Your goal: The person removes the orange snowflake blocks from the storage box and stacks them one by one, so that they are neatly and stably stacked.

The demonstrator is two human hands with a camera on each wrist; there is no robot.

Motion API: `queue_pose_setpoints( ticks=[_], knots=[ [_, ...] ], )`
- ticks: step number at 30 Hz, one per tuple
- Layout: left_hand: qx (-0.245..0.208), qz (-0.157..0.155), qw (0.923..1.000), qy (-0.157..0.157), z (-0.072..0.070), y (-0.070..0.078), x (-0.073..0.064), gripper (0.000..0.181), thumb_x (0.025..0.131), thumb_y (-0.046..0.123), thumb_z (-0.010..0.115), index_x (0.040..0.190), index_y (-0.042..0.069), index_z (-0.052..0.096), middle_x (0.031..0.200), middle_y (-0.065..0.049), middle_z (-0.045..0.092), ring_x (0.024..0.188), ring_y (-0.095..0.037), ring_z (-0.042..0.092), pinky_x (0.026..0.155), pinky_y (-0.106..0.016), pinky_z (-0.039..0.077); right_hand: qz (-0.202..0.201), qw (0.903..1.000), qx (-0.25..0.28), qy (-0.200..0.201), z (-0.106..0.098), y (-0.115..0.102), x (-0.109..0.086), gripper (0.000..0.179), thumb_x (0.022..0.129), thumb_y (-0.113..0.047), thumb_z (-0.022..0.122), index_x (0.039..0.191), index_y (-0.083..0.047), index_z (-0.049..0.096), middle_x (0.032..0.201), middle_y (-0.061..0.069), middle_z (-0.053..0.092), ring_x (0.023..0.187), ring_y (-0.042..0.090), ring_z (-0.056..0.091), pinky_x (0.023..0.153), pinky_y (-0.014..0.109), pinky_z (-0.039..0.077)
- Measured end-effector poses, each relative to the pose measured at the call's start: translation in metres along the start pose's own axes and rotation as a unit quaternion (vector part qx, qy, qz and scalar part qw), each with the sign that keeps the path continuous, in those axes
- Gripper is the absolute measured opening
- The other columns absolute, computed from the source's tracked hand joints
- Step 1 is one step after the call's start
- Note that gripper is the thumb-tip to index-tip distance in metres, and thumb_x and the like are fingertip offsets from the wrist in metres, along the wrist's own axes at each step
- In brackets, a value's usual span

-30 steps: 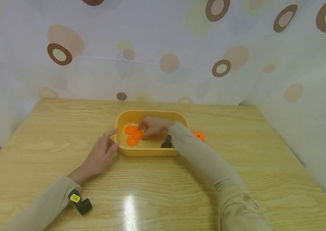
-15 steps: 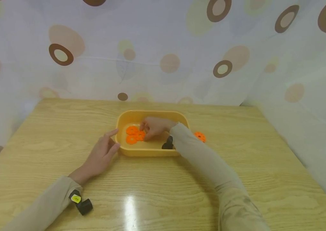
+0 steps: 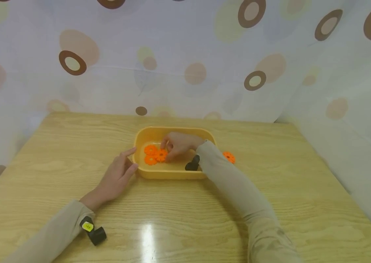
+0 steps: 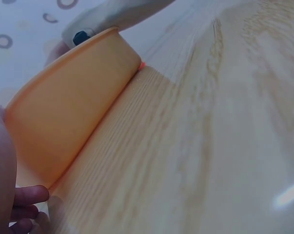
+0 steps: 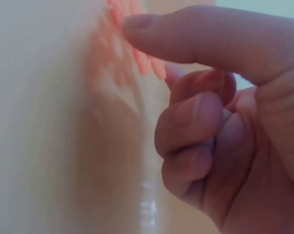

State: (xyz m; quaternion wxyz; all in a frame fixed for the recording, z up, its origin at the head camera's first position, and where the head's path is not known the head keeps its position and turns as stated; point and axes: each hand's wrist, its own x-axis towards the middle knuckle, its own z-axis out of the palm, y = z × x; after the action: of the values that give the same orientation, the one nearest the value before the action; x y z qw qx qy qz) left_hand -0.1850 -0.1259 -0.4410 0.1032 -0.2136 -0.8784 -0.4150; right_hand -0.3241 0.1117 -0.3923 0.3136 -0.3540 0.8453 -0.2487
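Observation:
A yellow plastic tub [image 3: 169,175] stands on the wooden table. My right hand [image 3: 179,143] reaches down into it, thumb and forefinger pinching a notched orange plastic disc [image 3: 161,155]. Two more orange discs [image 3: 150,160] lie beside that one at the tub's left end, partly overlapping. In the right wrist view the thumb [image 5: 156,36] presses against the orange pieces and the other fingers curl in; the forefinger is mostly hidden. My left hand [image 3: 114,179] touches the tub's left end with fingers spread, forefinger and thumb at the rim.
Outside the tub, another orange disc [image 3: 229,157] rests on the table [image 3: 185,212] to the right, partly behind the right sleeve [image 3: 234,182]. Black wrist cameras sit on the left cuff [image 3: 93,231] and the right cuff [image 3: 193,163]. A patterned curtain [image 3: 172,54] hangs behind the table.
The pinched disc has shifted slightly right and toward me within the tub, along with the right fingers. The left hand stays at the tub's end; the whole view has drifted a little.

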Motion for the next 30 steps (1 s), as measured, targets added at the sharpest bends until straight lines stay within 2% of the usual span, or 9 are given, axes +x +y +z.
queue_pose_setpoints(
  ticks=[5,12,21,26,30],
  knots=[
    [-0.002,-0.002,1.0000,-0.003,0.001,-0.001,0.000,0.045,0.100,0.015,0.049,0.141,0.002,0.038,0.083,-0.004,0.053,0.079,-0.016,0.045,0.076,-0.035,0.037,-0.005,0.9999,-0.011,0.012,-0.003,-0.003,-0.003,0.048,0.077,-0.014,0.077,0.116,0.004,0.056,0.057,-0.005,0.047,0.051,0.005,0.042,0.055,0.019,0.036],
    [-0.009,0.004,0.9999,0.003,0.003,-0.004,-0.002,0.045,0.099,0.014,0.050,0.140,0.002,0.039,0.082,-0.002,0.053,0.079,-0.015,0.046,0.076,-0.034,0.038,-0.042,0.9974,-0.035,0.048,-0.006,-0.010,-0.008,0.043,0.080,-0.014,0.077,0.114,0.005,0.058,0.063,-0.003,0.050,0.056,0.007,0.045,0.059,0.019,0.039],
    [-0.009,0.006,0.9999,0.001,0.006,-0.004,-0.002,0.046,0.099,0.015,0.051,0.142,0.004,0.038,0.083,-0.002,0.055,0.081,-0.015,0.047,0.078,-0.035,0.038,-0.055,0.9958,-0.026,0.068,-0.014,-0.010,-0.020,0.041,0.081,-0.012,0.077,0.114,0.005,0.059,0.058,-0.005,0.045,0.051,0.005,0.038,0.053,0.019,0.033],
    [-0.009,0.002,1.0000,0.000,0.006,-0.004,-0.002,0.046,0.099,0.015,0.051,0.142,0.004,0.038,0.083,-0.002,0.054,0.080,-0.015,0.046,0.077,-0.034,0.038,-0.038,0.9974,-0.014,0.060,-0.019,-0.010,-0.028,0.044,0.082,-0.014,0.075,0.117,0.004,0.056,0.058,-0.005,0.044,0.051,0.007,0.037,0.054,0.021,0.033],
    [-0.008,0.001,1.0000,-0.002,0.006,-0.004,-0.002,0.046,0.099,0.016,0.050,0.142,0.004,0.038,0.083,-0.002,0.055,0.080,-0.014,0.046,0.077,-0.034,0.038,-0.009,0.9974,-0.022,0.068,-0.022,-0.007,-0.034,0.045,0.083,-0.017,0.075,0.119,0.000,0.055,0.063,-0.003,0.046,0.056,0.008,0.040,0.058,0.022,0.036]
  ],
)
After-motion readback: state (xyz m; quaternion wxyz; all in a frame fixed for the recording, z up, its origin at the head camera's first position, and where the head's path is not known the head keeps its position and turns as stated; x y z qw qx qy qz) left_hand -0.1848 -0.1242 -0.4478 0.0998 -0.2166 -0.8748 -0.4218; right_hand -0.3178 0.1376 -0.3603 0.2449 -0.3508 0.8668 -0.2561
